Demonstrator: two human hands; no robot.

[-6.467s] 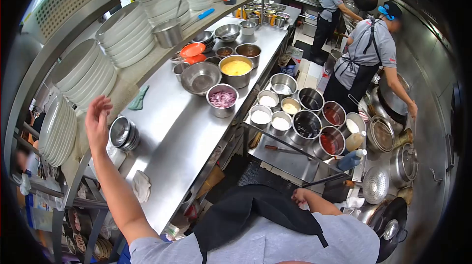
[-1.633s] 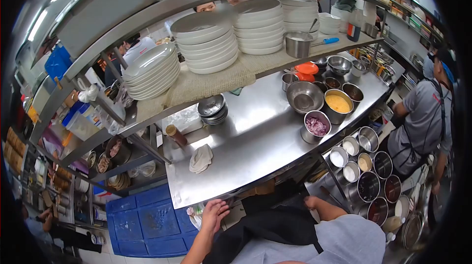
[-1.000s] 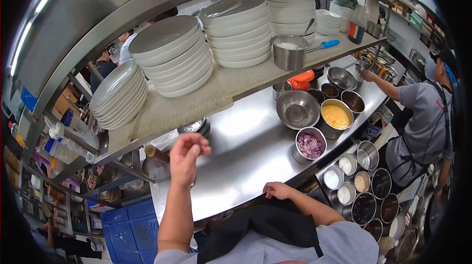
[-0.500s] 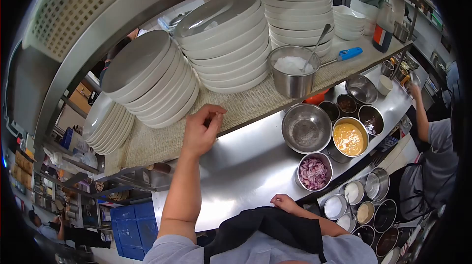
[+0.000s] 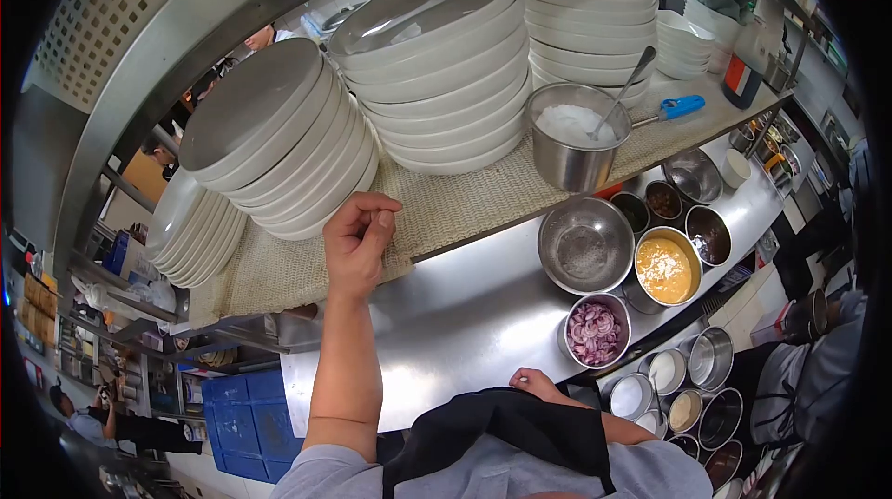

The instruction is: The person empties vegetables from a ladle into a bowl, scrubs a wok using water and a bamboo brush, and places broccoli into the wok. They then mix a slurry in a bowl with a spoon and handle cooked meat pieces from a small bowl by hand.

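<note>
My left hand is over the front edge of the mat-covered shelf, its fingers curled together with no object visible in them. Just behind it stand a slanted stack of grey-topped white plates and a taller plate stack. Low by my apron, at the counter's near edge, my right hand is loosely closed, and nothing shows in it. Nearest to it on the counter is a metal pot of sliced red onions. An empty-looking steel bowl and a pot of yellow liquid stand behind that.
On the shelf sit a steel pot of white powder with a spoon, a blue-handled tool, a third plate stack and a dark bottle. Several metal containers are below right. A co-worker stands at right.
My view has shifted slightly. My left hand sits a little further left, still curled. The co-worker at right has lowered the raised arm and now is near a dark container.
</note>
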